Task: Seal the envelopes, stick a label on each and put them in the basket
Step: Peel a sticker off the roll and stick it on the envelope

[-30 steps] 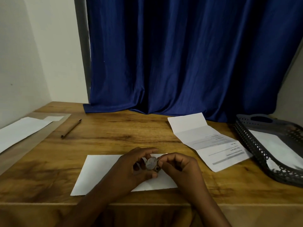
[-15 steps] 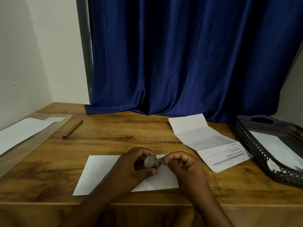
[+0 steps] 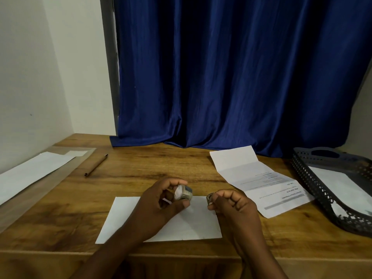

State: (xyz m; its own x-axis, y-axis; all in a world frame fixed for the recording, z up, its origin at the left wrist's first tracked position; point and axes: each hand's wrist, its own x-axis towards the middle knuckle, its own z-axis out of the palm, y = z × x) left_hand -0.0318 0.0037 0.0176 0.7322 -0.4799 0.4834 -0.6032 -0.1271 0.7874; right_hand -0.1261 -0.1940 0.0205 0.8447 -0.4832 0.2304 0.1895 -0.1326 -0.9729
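Directly beneath the two hands, a white envelope [image 3: 161, 220] is lying flat on the wooden table [image 3: 60, 214], near its front edge. The left hand [image 3: 161, 200] is curling fingers and thumb round a small roll of clear tape [image 3: 184, 193]; the right hand [image 3: 231, 204] is pinching what looks like the tape's free end [image 3: 209, 198], just right of the roll. Whether a strip is bridging the gap between them is too faint to tell.

Judged step: sealing, with tape being drawn out; no label is visible on this envelope.

Next move likely calls for lowering the strip onto the flap seam below the grip, pressing it flat and tearing it free.

Right of the grip, an unfolded printed letter [image 3: 259, 180] is lying open. Farther right, a dark perforated basket [image 3: 314, 182] is already holding a white envelope-like sheet [image 3: 340, 186]. Left and beyond, a brown pen [image 3: 96, 165] is resting well apart.
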